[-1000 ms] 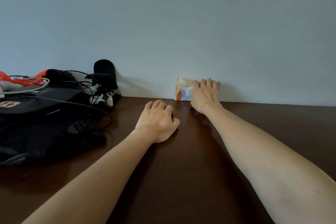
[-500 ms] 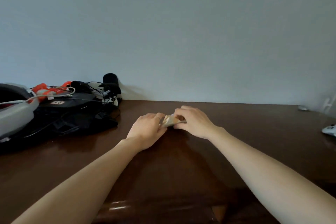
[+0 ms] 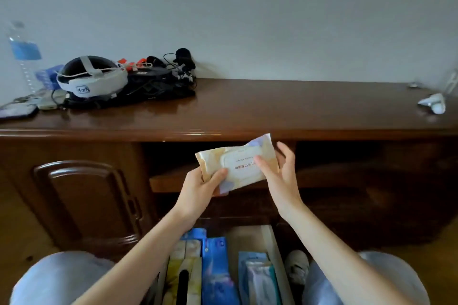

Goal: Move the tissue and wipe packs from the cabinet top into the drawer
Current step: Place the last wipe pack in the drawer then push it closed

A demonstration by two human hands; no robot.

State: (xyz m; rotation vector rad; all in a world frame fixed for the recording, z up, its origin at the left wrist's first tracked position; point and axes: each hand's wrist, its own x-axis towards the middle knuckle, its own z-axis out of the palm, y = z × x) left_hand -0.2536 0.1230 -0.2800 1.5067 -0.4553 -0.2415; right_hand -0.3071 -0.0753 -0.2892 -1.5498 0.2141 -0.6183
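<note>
A cream and pale-purple wipe pack [image 3: 238, 162] with a white flip lid is held in the air in front of the cabinet, below the edge of the cabinet top [image 3: 272, 106]. My left hand [image 3: 200, 189] grips its lower left corner, and my right hand [image 3: 277, 173] holds its right end with the thumb on the lid. The open drawer [image 3: 269, 242] lies below, between my knees, with several blue, yellow and white packs standing in it.
On the left of the cabinet top sit a white headset [image 3: 91, 79], a black bag with cables [image 3: 158, 84], a water bottle [image 3: 22, 54] and a phone [image 3: 17, 111]. A white object [image 3: 432, 104] lies at the far right. A cabinet door [image 3: 84, 198] is at left.
The pack went from the wall at the back of the cabinet top, was taken in both hands, and now hangs lower, off the top and above the open drawer. The view pulled back.
</note>
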